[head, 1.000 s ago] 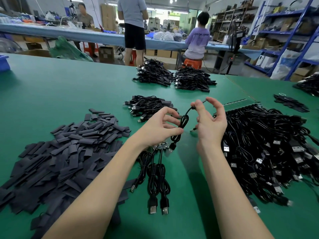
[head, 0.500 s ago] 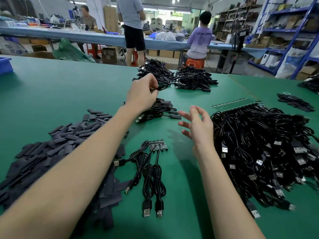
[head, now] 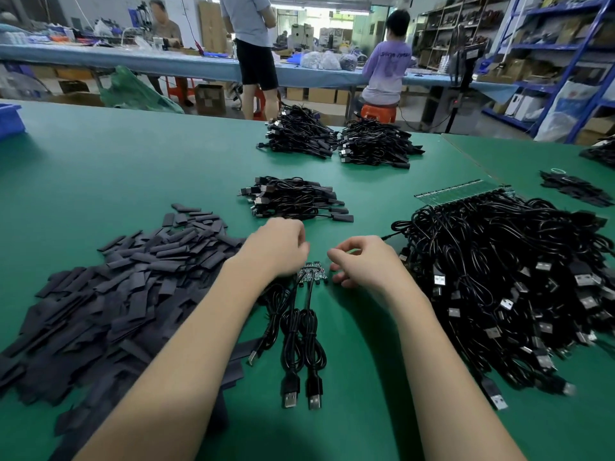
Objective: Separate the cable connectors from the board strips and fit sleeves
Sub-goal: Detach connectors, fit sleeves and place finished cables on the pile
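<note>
A short piece of board strip (head: 312,275) lies on the green table (head: 133,161) with three black USB cables (head: 301,331) still joined to it, their plugs pointing toward me. My left hand (head: 279,247) hovers just left of the strip, fingers loosely curled, with nothing visible in it. On the strip's right side my right hand (head: 362,261) is also loosely curled, fingertips close to the strip's edge and holding nothing I can see. A wide heap of flat black sleeves (head: 116,294) lies to the left.
A large tangle of black cables (head: 515,277) fills the right, with a long green board strip (head: 462,191) at its far edge. A small pile of sleeved cables (head: 293,197) lies just beyond my hands, and two more piles (head: 299,133) (head: 376,144) sit farther back. People work at the far bench.
My left hand carried a cable to the pile beyond and came back without it. Both hands have dropped to the table beside the short board strip.
</note>
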`<state>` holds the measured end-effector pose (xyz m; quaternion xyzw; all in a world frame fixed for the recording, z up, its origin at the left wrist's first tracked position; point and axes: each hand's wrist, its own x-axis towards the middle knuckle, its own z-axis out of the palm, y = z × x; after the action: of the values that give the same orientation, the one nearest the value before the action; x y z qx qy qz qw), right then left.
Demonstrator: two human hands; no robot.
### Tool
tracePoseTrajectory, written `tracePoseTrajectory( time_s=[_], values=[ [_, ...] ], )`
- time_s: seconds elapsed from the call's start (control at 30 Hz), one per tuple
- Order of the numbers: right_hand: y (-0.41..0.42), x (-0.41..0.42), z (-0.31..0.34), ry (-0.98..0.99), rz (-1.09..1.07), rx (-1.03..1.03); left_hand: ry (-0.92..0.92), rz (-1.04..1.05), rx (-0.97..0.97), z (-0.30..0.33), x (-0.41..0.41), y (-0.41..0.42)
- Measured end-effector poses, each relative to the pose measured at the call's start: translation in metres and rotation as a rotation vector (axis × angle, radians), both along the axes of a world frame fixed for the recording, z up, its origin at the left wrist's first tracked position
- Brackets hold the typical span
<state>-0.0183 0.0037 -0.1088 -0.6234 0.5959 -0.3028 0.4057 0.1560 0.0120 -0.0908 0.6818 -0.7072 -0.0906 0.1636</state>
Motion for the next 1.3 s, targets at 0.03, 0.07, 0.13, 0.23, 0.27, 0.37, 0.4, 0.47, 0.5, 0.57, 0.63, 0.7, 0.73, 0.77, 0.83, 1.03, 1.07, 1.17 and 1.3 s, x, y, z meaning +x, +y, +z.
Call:
tracePoseTrajectory(
  time_s=[0.03,0.07,0.13,0.23,0.27,0.37,0.4,0.47,0.5,0.57,0.63,0.7,0.73,0.77,0.83,1.03,1.07,1.17,1.3],
  values=[
    [0.000,0.000,0.000,-0.026,0.003,0.021,-0.019,-0.006,0.045,0.000,-0.003,0.003],
    [0.000,0.000,0.000,-0.050,0.005,0.037,-0.026,-0.007,0.074,0.000,-0.006,0.003],
    [0.001,0.001,0.001,-0.097,0.001,0.068,0.007,-0.003,0.111,0.001,-0.007,0.002],
    [0.003,0.002,0.002,-0.143,-0.020,0.088,0.083,0.010,0.136,0.002,-0.002,-0.001],
    [0.004,0.003,0.002,-0.157,-0.028,0.092,0.111,0.016,0.150,0.001,0.001,-0.001],
    [0.005,0.005,0.000,-0.195,-0.049,0.094,0.228,0.025,0.194,-0.001,0.009,-0.002],
    [0.005,0.005,0.000,-0.203,-0.049,0.093,0.270,0.022,0.204,-0.001,0.011,-0.003],
    [0.006,0.005,0.000,-0.209,-0.033,0.083,0.382,0.002,0.207,0.001,0.013,-0.004],
    [0.007,0.005,0.000,-0.205,-0.020,0.071,0.458,-0.013,0.208,0.002,0.014,-0.003],
    [0.009,0.006,0.001,-0.211,-0.010,0.038,0.591,-0.041,0.213,0.005,0.014,-0.001],
    [0.011,0.007,0.003,-0.257,-0.029,0.015,0.662,-0.066,0.227,0.007,0.014,0.002],
    [0.013,0.006,0.004,-0.321,-0.043,0.016,0.700,-0.080,0.254,0.009,0.014,0.004],
    [0.014,0.006,0.005,-0.342,-0.044,0.019,0.704,-0.090,0.268,0.008,0.015,0.005],
    [0.014,0.005,0.005,-0.354,-0.044,0.021,0.701,-0.098,0.279,0.008,0.014,0.006],
    [0.014,0.004,0.004,-0.361,-0.039,0.020,0.720,-0.101,0.287,0.006,0.013,0.007],
    [0.012,0.000,0.002,-0.433,-0.015,0.101,0.804,-0.071,0.309,0.002,0.013,0.008],
    [0.012,0.000,0.002,-0.450,-0.018,0.108,0.812,-0.075,0.309,0.001,0.013,0.008],
    [0.012,0.000,0.003,-0.484,-0.022,0.134,0.882,-0.097,0.291,0.000,0.012,0.008],
    [0.011,-0.003,0.005,-0.536,0.000,0.158,0.946,-0.160,0.311,0.001,0.013,0.006]
  ],
)
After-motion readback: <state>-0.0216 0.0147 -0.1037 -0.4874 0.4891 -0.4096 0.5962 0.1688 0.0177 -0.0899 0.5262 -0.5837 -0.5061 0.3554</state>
